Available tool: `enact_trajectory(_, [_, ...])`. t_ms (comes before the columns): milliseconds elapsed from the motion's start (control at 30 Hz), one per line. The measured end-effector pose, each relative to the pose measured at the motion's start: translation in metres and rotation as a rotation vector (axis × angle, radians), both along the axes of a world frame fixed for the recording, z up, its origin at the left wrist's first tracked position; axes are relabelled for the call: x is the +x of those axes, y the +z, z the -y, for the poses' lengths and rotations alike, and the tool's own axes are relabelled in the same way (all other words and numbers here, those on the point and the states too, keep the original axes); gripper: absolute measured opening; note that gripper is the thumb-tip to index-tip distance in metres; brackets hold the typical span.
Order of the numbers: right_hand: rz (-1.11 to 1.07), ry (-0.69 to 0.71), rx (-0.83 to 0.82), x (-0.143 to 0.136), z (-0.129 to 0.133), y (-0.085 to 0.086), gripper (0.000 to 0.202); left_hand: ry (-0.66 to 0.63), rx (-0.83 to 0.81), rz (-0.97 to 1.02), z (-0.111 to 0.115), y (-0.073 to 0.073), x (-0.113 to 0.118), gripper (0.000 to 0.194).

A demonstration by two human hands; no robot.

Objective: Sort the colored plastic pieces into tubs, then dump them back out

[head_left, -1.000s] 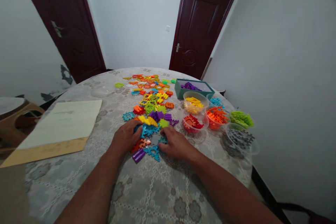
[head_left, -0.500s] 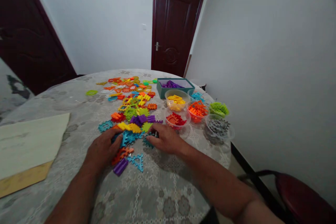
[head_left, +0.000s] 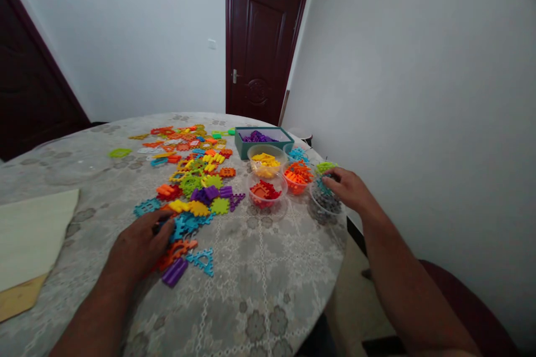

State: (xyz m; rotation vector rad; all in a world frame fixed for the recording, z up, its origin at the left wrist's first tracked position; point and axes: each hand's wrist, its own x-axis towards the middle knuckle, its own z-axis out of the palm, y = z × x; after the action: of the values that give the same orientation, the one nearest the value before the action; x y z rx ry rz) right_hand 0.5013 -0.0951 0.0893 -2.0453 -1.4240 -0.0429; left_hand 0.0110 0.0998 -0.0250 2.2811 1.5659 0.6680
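My left hand (head_left: 140, 242) rests at the near left of a pile of coloured plastic building pieces, its fingers curled around the edge of a blue toothed piece (head_left: 178, 228). Nearby lie an orange piece (head_left: 178, 251), a purple ribbed piece (head_left: 175, 272) and a light blue triangle (head_left: 203, 260). Over on the right, my right hand (head_left: 345, 187) is above a clear bowl (head_left: 330, 213) of grey pieces. A teal toothed piece (head_left: 324, 183) is pinched in its fingertips, partly hidden by the hand.
Clear bowls hold red pieces (head_left: 266, 192), orange pieces (head_left: 298, 174), yellow pieces (head_left: 266, 163), blue pieces (head_left: 298, 154) and green pieces (head_left: 325, 167). Behind them stands a green box (head_left: 247, 150) with purple pieces. A pale board (head_left: 37, 228) lies at left on the round table.
My right hand has moved from the pile rightward to the bowl of grey pieces, carrying the teal piece. My left hand stays by the blue pieces. The view has turned slightly right.
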Motion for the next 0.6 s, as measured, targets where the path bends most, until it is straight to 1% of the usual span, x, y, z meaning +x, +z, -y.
enact_trajectory(67, [-0.023,-0.055,-0.077,0.018,0.003,-0.009,0.029,0.017,-0.016,0.012,0.001,0.003,0.000,0.051])
enact_trajectory(133, [-0.040,-0.107,-0.126,0.027,0.004,-0.019,0.028,0.029,-0.023,0.013,0.003,0.006,0.000,0.049])
enact_trajectory(233, [-0.008,-0.172,-0.125,0.027,0.003,-0.028,0.027,0.037,-0.016,0.013,0.006,0.011,0.000,0.047])
enact_trajectory(367, [0.106,-0.233,-0.058,0.022,0.004,-0.031,0.028,0.046,-0.018,0.024,0.007,0.012,-0.001,0.047])
enact_trajectory(500, [0.202,-0.223,-0.076,0.016,0.009,-0.029,0.031,0.048,-0.056,-0.005,0.004,0.009,-0.002,0.056])
enact_trajectory(600, [0.237,-0.132,-0.163,0.012,0.014,-0.030,0.036,0.038,-0.050,-0.006,0.003,0.005,-0.002,0.056])
